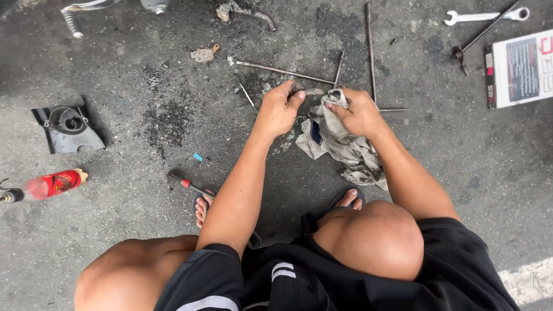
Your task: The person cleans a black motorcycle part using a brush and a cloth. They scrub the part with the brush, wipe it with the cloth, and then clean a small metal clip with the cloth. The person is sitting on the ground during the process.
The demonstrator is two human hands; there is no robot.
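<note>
My left hand [280, 109] pinches 1 small metal part [314, 91]; right hand [358, 112] grips 1 dirty rag [340, 144]. Approx 4 thin rods [370, 52] beyond hands, 1 wrench [484, 16] far right.

One rag [340, 141], one wrench [484, 16], one bottle [55, 184], four thin rods [370, 52].

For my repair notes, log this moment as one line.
left hand: pinching small metal part | right hand: gripping dirty rag | nearby: thin rods, wrench

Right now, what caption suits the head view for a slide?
Squatting person's left hand pinches a small metal part while right hand wipes with a dirty rag.
</note>
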